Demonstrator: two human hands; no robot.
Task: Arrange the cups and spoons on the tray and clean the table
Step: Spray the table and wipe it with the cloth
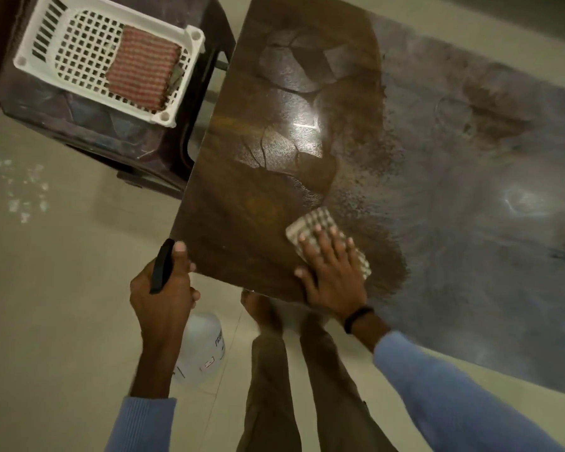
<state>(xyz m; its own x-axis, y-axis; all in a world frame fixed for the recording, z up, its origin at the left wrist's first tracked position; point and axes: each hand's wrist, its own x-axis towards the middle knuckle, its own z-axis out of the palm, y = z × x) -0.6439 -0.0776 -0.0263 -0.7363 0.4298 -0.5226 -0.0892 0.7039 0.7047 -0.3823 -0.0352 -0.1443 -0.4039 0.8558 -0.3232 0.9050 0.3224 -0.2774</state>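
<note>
While right hand point(333, 275) presses checked cloth point(317, 221) flat, fingers spread, table point(242, 207) shows glossy dark-brown left part, dull grey film elsewhere; left hand point(162, 301) fingers curled round spray bottle point(203, 350).

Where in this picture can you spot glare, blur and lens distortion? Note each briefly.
Head view: glare, a white patch on the table, in its glossy brown part; head view: light dim and yellowish; head view: the table's right side looks grey and smeared, detail lost; head view: the wide lens skews the table and the white basket.
</note>
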